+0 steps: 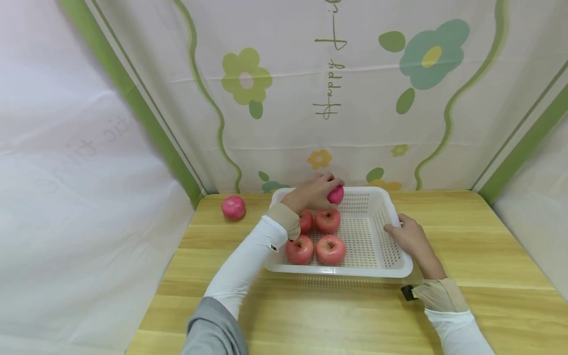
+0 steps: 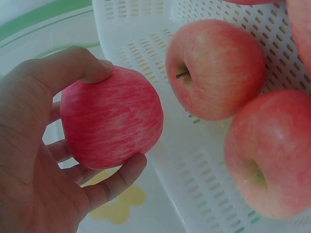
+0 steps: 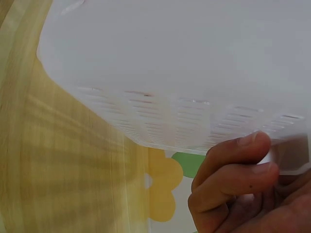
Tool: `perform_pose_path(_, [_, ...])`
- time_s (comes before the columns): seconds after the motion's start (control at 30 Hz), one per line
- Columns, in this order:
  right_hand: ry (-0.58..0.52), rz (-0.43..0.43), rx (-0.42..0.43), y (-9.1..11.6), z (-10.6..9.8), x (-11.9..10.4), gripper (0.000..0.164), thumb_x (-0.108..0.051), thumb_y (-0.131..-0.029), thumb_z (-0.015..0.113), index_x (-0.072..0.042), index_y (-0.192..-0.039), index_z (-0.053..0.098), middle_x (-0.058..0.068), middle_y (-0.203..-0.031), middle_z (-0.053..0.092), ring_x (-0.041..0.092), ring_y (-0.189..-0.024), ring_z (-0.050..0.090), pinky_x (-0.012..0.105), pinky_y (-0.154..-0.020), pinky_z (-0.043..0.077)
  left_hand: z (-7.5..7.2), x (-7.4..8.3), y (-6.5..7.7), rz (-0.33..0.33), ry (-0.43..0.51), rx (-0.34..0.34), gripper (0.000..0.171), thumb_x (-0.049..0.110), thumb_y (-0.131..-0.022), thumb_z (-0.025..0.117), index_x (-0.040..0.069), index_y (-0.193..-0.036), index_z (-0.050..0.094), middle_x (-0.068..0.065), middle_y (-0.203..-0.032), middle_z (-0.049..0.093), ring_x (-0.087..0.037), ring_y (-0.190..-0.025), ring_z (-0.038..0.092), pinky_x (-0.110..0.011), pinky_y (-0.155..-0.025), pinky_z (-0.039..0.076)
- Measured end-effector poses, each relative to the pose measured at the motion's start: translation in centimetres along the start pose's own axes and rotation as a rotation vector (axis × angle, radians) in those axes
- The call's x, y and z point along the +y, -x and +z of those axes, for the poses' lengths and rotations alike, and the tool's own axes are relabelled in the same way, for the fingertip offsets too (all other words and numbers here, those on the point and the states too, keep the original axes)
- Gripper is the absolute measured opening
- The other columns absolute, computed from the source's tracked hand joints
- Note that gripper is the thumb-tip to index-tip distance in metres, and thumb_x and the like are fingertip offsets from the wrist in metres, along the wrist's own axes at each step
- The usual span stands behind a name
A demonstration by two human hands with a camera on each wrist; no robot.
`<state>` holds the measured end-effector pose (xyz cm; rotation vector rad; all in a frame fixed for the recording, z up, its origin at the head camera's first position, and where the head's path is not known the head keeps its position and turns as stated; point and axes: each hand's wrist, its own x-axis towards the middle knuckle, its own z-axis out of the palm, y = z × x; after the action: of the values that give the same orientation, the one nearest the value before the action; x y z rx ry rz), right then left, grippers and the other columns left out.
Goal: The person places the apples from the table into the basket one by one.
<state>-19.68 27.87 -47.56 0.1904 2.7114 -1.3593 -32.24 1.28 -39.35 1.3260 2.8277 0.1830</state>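
My left hand (image 1: 312, 193) grips a deep pink apple (image 2: 114, 119) over the far side of a white plastic basket (image 1: 337, 270). In the left wrist view, its thumb lies on one side of the apple and fingers on the other. Several lighter red apples (image 1: 330, 250) sit in the left half of the basket, one partly hidden by my left wrist. At the basket's right rim, my right hand (image 1: 410, 239) holds on, thumb inside and the other fingers outside. Its curled fingers (image 3: 233, 182) show against the outer wall in the right wrist view.
Another deep pink apple (image 1: 233, 208) lies on the wooden table (image 1: 310, 315), left of the basket. Behind the table's far edge hangs a white curtain (image 1: 284, 128) with printed flowers. More fabric walls stand at the left and right.
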Motion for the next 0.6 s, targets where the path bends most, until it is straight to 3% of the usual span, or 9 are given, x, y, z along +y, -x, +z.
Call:
perform_pose_path(0.37, [0.006, -0.005, 0.013, 0.0, 0.0, -0.1, 0.058, -0.03, -0.098, 0.049, 0.011, -0.137, 0.037, 0.035, -0.112, 0.057, 0.027, -0.075, 0.067, 0.034, -0.056, 0.058, 0.4, 1.1, -0.9, 0.049, -0.056, -0.009, 0.061, 0.039, -0.081, 0.064, 0.021, -0.137, 0.049, -0.001, -0.122, 0.048, -0.017, -0.105, 0.045, -0.023, -0.08, 0.046])
perform_pose_path(0.6, [0.004, -0.007, 0.004, 0.1, 0.0, -0.2, 0.059, -0.03, -0.098, 0.048, 0.012, -0.138, 0.036, 0.035, -0.113, 0.057, 0.026, -0.075, 0.067, 0.034, -0.057, 0.058, 0.3, 2.0, -1.2, 0.056, -0.051, -0.079, 0.061, 0.038, -0.083, 0.064, 0.021, -0.138, 0.046, 0.001, -0.125, 0.045, -0.016, -0.109, 0.042, -0.023, -0.081, 0.045])
